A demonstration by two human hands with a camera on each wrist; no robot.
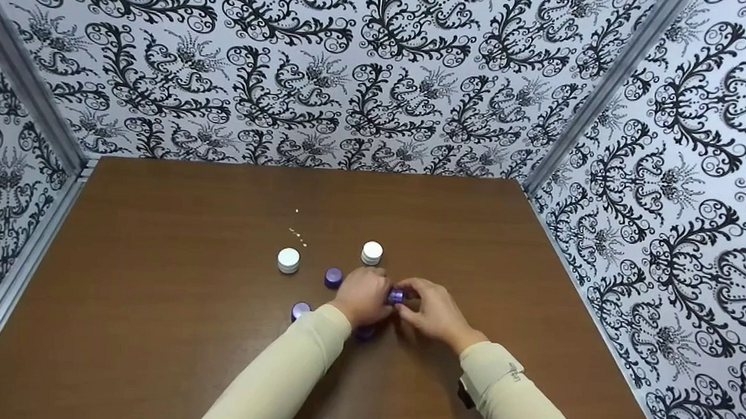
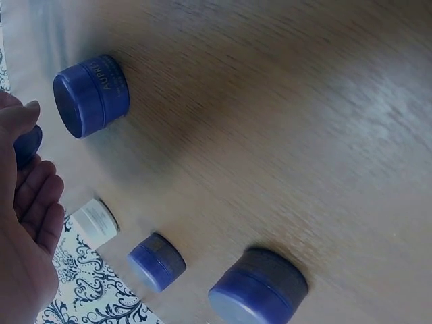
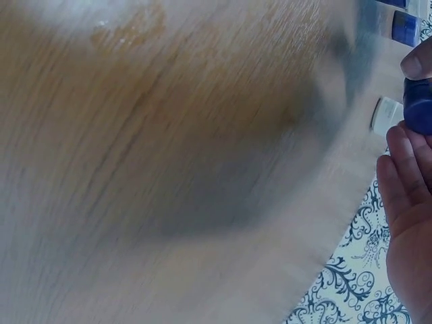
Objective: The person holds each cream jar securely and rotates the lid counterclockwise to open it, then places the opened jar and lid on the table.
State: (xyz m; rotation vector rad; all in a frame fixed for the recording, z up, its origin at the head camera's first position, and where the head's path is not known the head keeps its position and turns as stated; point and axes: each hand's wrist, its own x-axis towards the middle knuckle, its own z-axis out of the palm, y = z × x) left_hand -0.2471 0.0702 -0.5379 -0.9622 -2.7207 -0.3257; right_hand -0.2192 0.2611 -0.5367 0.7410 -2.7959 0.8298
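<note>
Between my two hands, over the table's middle, is a small purple jar (image 1: 396,296). My left hand (image 1: 365,295) pinches it from the left, thumb against fingers. From the other side my right hand (image 1: 435,311) grips the same jar (image 3: 418,111) between thumb and fingers. Just below the left hand stands another purple jar (image 1: 364,333), partly covered by the wrist; its gold lettering shows on this jar (image 2: 91,96) in the left wrist view. Two more purple jars stand to the left, one by the knuckles (image 1: 333,277) and one beside the left sleeve (image 1: 300,310).
Two white jars stand farther back, one at the left (image 1: 288,260) and one beyond the left hand (image 1: 372,253). Small pale crumbs (image 1: 298,235) lie on the brown table (image 1: 178,234). Patterned panels (image 1: 317,72) with metal posts enclose the back and sides.
</note>
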